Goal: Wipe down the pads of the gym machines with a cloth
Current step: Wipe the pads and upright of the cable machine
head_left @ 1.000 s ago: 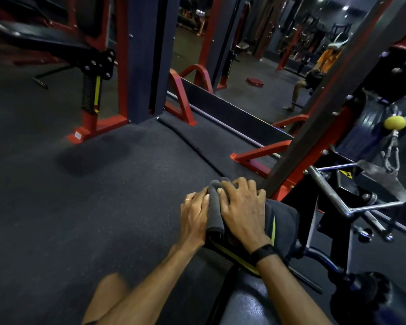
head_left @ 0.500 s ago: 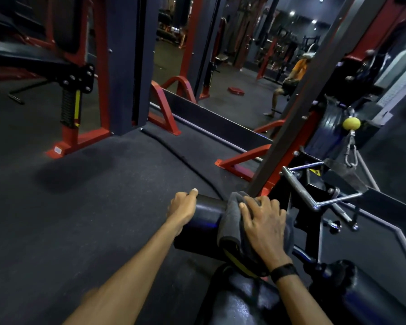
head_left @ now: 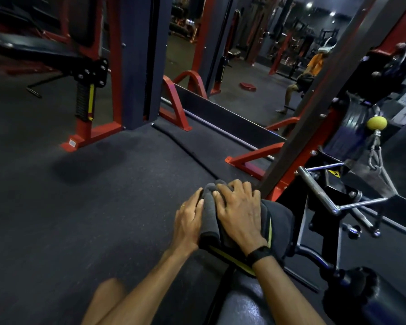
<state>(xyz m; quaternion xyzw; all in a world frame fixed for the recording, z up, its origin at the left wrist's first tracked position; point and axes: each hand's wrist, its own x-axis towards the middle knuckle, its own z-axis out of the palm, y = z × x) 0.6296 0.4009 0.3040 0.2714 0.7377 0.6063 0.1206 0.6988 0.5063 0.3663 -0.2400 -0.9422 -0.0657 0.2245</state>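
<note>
Grey cloth [head_left: 210,214] back at roller pad [head_left: 278,221] end — left hand [head_left: 189,219] rejoined right hand [head_left: 238,214]

The cloth [head_left: 209,216] is soft, matt grey fabric, thickly folded. The roller pad [head_left: 278,227] beneath it looks like smooth black vinyl with a dull sheen, as does the near seat pad [head_left: 244,308], which glints faintly. The handle bar [head_left: 319,192] on the right is polished, shiny metal. The machine frames [head_left: 96,131] are painted red metal, semi-glossy. The floor [head_left: 80,219] is dark, matt, finely speckled rubber. The yellow ball [head_left: 376,123] on the right looks matt.
</note>
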